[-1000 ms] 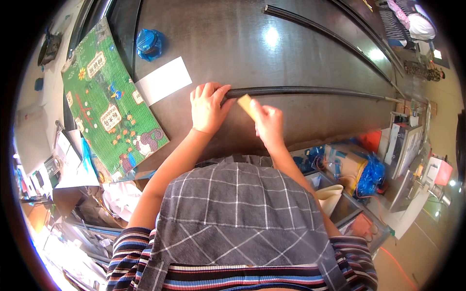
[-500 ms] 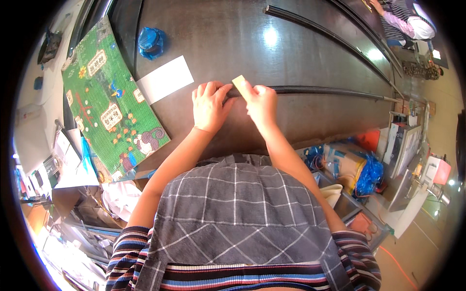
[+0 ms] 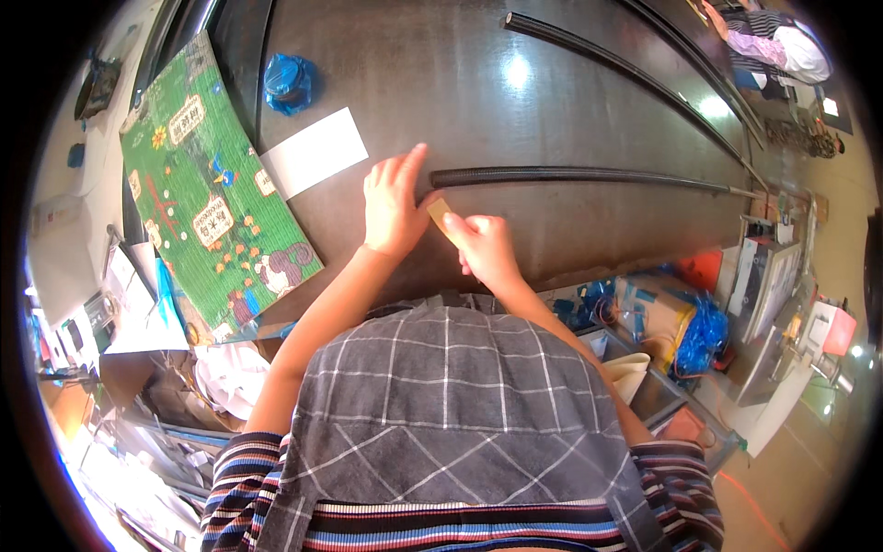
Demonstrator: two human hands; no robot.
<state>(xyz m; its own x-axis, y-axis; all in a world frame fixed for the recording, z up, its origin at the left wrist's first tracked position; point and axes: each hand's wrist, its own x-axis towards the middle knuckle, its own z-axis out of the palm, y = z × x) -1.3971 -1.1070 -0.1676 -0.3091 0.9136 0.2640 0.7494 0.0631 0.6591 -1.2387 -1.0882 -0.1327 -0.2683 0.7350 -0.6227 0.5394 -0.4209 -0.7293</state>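
My right hand (image 3: 487,250) pinches a small flat yellowish piece (image 3: 442,221), whose exact kind I cannot make out. Its far end is close to the fingers of my left hand (image 3: 393,202), which lies over the table with fingers stretched out. Just right of my left hand is the near end of a long, thin black tube (image 3: 561,173) that runs rightward across the table. Neither hand grips that tube. A white sheet (image 3: 317,152) lies beyond my left hand, by the green printed mat (image 3: 213,198).
A blue plastic-wrapped round object (image 3: 289,84) stands at the back left of the dark table (image 3: 386,74). More black tubes (image 3: 625,75) lie at the far right. Below the right edge are a box with blue plastic (image 3: 701,336) and bins. Another person (image 3: 782,51) is at the far right.
Both hands have come off the black tube, baring its near end. My right hand has drawn back toward me with the yellowish piece, and my left fingers have straightened.
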